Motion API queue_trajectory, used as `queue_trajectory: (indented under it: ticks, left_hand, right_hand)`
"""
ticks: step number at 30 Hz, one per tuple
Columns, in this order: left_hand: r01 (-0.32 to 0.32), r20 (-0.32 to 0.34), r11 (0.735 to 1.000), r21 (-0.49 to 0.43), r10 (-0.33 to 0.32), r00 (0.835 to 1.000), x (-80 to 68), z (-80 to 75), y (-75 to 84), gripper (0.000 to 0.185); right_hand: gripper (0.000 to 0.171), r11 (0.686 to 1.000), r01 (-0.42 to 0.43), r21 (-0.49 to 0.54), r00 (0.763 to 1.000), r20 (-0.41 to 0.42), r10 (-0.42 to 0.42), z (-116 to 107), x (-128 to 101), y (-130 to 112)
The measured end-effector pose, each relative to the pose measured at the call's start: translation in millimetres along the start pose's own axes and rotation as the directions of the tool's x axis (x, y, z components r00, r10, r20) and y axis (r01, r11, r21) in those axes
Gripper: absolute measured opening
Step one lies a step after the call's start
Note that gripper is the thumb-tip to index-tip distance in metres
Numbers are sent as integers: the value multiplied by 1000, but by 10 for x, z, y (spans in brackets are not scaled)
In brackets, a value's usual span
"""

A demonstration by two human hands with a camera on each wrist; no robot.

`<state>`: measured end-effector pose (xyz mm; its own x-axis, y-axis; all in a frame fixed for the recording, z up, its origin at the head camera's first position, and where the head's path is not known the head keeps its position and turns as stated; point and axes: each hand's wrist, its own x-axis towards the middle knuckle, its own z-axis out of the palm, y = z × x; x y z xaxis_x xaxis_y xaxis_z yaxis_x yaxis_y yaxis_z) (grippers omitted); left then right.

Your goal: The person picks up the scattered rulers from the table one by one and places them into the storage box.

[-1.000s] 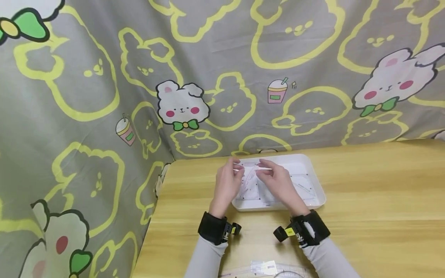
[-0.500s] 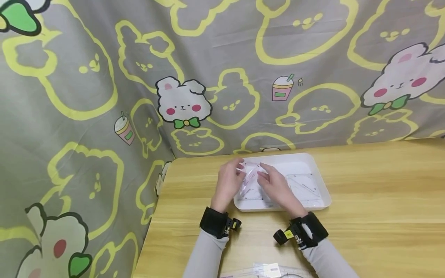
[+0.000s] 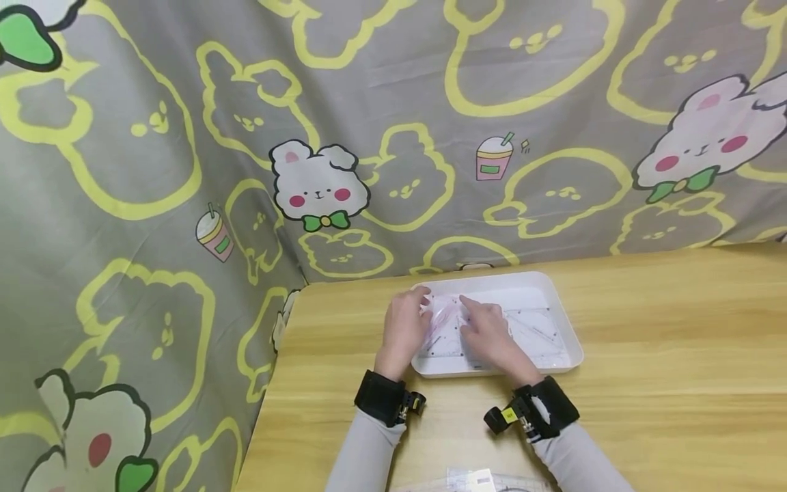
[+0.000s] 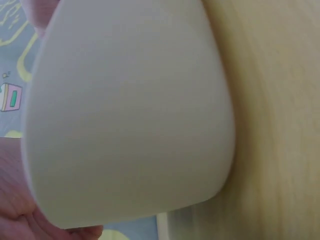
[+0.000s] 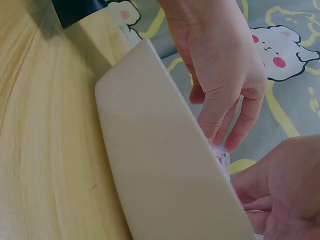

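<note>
A white tray (image 3: pixel 568 321) stands on the table, with clear plastic drawing pieces inside, marked by thin lines and black dots. In its left part lies a clear, pink-tinted plastic piece (image 3: pixel 444 314), partly covered by fingers. My left hand (image 3: pixel 404 328) holds this piece at its left edge; in the right wrist view the left hand (image 5: pixel 225 70) reaches over the tray wall with its fingertips at a clear corner. My right hand (image 3: pixel 488 331) touches the piece's right side with a straight index finger, thumb apart below. The tray wall (image 4: pixel 130 110) hides most of both hands in the left wrist view.
Clear rulers (image 3: pixel 513 482) with a white label lie at the table's near edge, between the forearms. Another clear piece (image 3: pixel 537 331) lies in the tray's right part. A patterned grey curtain (image 3: pixel 406 89) hangs behind and left of the wooden table (image 3: pixel 676 342).
Both hands have come slightly lower and nearer in the tray with the pink-tinted piece. The right index finger has straightened along its right side. The camera view has shifted a little.
</note>
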<state>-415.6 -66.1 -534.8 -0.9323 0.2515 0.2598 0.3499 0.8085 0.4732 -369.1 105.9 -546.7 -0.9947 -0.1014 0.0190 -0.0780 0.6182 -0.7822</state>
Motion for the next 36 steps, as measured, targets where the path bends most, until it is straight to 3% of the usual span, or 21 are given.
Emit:
queue_trajectory:
  ticks: [6, 14, 21, 27, 31, 36]
  left_hand:
    - [37, -18, 996, 77, -36, 999, -58, 31, -37, 34]
    - [66, -21, 990, 123, -64, 998, -82, 44, -23, 32]
    - [20, -48, 983, 182, -11, 999, -66, 64, -12, 29]
    - [-5, -31, 985, 175, 11, 999, -41, 64, 0, 28]
    - [-21, -18, 994, 110, 23, 1000, -53, -32, 50, 31]
    - [-95, 27, 992, 79, 93, 995, -76, -206, 195, 40]
  right_hand:
    - [61, 1000, -20, 7, 999, 39, 20, 53, -42, -13]
    - [60, 1000, -5, -25, 1000, 29, 5, 86, -74, -18]
    - [57, 998, 10, -57, 1000, 18, -9, 83, -50, -19]
    - [57, 998, 3, -65, 1000, 17, -2, 34, -26, 5]
    - [56, 998, 29, -51, 1000, 9, -29, -93, -63, -80]
    - [52, 988, 141, -57, 989, -39, -144, -295, -140, -248]
